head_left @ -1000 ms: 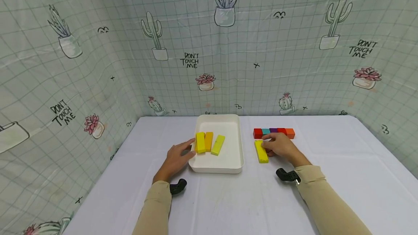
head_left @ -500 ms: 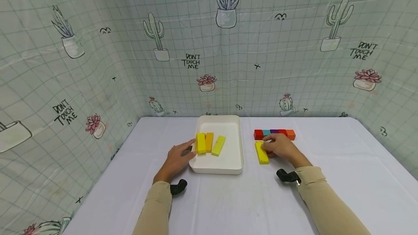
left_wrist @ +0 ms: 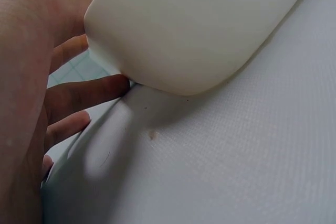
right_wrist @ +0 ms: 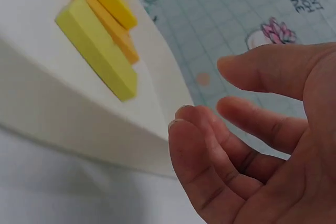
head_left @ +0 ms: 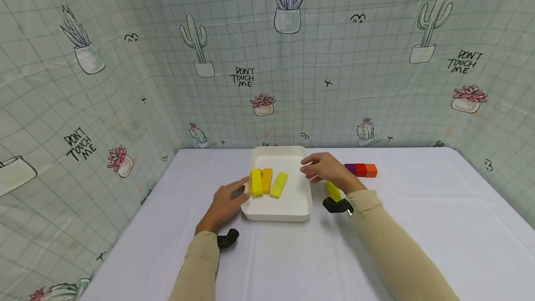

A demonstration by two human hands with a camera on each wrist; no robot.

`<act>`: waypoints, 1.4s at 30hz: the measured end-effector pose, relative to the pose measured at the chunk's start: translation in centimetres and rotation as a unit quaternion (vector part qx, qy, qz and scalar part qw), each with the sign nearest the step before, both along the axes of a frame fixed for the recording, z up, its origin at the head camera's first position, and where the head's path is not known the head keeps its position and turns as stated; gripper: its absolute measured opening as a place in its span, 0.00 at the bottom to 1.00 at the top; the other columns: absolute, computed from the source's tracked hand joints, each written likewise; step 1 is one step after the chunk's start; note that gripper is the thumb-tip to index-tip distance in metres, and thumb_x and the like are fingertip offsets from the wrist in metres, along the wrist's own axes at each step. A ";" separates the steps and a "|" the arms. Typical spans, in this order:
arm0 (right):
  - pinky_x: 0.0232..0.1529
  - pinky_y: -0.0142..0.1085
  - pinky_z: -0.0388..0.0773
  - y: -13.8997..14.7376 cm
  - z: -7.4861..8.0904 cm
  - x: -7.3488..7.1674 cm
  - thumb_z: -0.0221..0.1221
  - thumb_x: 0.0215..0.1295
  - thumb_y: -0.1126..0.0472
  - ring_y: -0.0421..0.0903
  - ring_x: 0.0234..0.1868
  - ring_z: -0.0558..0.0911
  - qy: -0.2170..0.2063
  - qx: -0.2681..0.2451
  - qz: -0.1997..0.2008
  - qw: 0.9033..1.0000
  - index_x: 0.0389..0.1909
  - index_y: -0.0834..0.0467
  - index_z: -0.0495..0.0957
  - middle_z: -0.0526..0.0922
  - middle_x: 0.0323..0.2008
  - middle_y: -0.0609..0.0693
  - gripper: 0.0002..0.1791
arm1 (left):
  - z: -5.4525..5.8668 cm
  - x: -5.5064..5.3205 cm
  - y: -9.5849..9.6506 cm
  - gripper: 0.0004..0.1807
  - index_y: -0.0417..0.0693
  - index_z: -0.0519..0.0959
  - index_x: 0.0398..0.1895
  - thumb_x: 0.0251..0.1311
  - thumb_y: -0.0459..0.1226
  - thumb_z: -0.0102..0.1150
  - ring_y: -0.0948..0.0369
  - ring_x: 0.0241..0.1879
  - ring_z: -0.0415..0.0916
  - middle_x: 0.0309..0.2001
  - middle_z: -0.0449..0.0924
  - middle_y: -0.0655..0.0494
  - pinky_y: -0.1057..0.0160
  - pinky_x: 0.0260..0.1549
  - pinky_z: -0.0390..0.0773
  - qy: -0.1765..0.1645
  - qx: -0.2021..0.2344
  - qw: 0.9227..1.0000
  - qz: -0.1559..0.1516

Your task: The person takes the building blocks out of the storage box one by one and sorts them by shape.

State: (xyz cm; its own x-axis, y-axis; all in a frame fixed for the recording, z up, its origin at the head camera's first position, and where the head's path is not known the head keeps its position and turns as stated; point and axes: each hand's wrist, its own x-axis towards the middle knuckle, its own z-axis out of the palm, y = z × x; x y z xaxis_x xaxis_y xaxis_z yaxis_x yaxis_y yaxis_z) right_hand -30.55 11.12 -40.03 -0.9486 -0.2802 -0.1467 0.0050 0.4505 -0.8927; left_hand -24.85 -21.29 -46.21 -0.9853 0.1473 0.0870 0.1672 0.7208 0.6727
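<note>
My left hand [head_left: 225,205] rests at the left side of a white tray [head_left: 276,215], thumb and fingertips touching its edge. In the left wrist view, straight fingers [left_wrist: 100,88] reach the outside of the tray's corner. Inside the tray lie a yellow-green block [head_left: 278,185], a yellow block [head_left: 256,181] and an orange block [head_left: 267,180]. My right hand [head_left: 325,169] hovers over the tray's right rim with nothing in its loosely bent fingers. Below its wrist, a yellow block [head_left: 333,191] lies on the table, partly hidden.
Behind the right hand stands a row of small cubes, with a purple cube [head_left: 350,168], a red cube [head_left: 361,170] and an orange cube [head_left: 371,170] showing. A white cloth [head_left: 276,264] covers the table. A patterned curtain [head_left: 334,120] closes off the back and sides.
My right hand has left the yellow block on the table and moved left to the tray's right rim. The left hand and the blocks stay in place.
</note>
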 end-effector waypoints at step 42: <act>0.40 0.38 0.78 -7.7 -1.0 -0.6 0.75 0.53 0.54 0.51 0.39 0.76 0.029 0.235 0.037 0.971 0.51 0.66 0.80 0.80 0.41 0.54 0.28 | -0.1 0.1 0.2 0.31 0.62 0.66 0.75 0.69 0.48 0.56 0.50 0.72 0.61 0.67 0.74 0.51 0.40 0.74 0.38 0.004 -0.013 1.000 0.004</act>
State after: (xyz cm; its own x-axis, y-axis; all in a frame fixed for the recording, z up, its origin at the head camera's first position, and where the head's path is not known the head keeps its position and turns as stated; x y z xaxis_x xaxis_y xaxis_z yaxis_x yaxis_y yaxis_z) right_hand -31.16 3.39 -41.03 -0.9391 -0.2626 -0.2218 -0.0866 0.8052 -0.5866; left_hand -24.74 -21.13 -46.28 -0.9856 0.1427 0.0905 0.1669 0.7397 0.6520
